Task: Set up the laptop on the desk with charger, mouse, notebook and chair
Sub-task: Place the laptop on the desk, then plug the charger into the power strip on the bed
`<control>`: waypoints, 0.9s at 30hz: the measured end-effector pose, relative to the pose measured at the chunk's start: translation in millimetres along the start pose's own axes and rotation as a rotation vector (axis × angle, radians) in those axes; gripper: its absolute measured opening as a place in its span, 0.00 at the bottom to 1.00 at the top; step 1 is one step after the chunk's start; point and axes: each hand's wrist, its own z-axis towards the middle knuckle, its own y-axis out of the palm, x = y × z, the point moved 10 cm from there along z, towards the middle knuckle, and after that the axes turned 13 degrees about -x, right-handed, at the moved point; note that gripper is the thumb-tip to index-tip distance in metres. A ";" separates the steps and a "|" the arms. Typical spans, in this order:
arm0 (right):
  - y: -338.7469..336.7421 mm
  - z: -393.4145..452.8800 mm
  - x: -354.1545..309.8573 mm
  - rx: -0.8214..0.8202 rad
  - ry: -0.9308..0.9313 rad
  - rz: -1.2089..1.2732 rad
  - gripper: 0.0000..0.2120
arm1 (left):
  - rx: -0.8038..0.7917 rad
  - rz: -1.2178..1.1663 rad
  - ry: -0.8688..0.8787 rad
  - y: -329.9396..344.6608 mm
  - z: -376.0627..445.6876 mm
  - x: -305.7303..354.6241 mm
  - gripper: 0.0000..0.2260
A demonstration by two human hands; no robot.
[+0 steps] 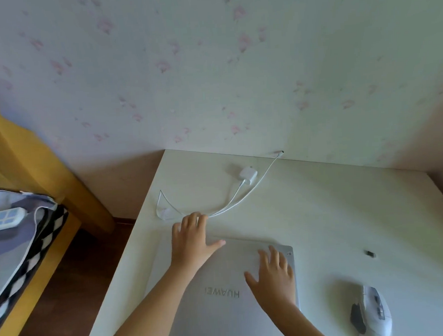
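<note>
A closed silver laptop [222, 304] lies flat on the white desk [333, 213] near its front edge. My left hand [193, 241] rests with straight fingers at the lid's far left corner, fingertips reaching the desk and the white cable. My right hand [272, 273] lies flat on the lid near its far right corner. A white charger brick [247, 174] with its thin cable [232, 203] lies behind the laptop, one plug end [281, 152] at the wall. A white and grey mouse [371, 311] sits right of the laptop.
A small dark piece [370, 253] lies on the desk right of the laptop. To the left stands a yellow wooden bed frame [22, 152] with checked bedding and a white power strip [2, 218]. Wood floor runs between bed and desk. Flowered wallpaper is behind.
</note>
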 end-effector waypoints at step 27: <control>-92.6 158.1 9.5 0.047 -0.164 0.303 0.23 | -0.204 -0.548 -0.187 51.8 161.4 52.9 0.09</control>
